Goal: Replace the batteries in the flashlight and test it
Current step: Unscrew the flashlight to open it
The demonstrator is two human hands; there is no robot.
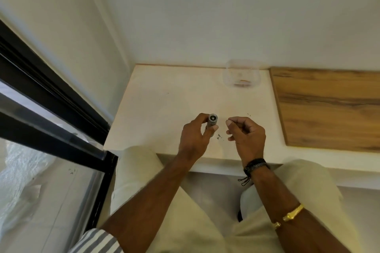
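At the far left a black window frame runs diagonally, with glass below it showing pale, blurred material outside. Plain white walls meet in a corner beyond a white table, which fills the middle of the scene. Over the near part of the table the left hand is closed around a small silver flashlight, holding it upright so that its round end faces the camera; fingers and thumb wrap the barrel. Tiny dark specks lie on the table between the two hands. Just to the right, apart from the flashlight, the right hand is loosely curled with thumb and forefinger pinched together; whether it holds anything cannot be told. A black band circles that wrist, and a gold bracelet sits further up the forearm. At the far edge of the table stands a clear plastic container. Right of the table lies a wood-grain board. Pale trousers show below the table's near edge.
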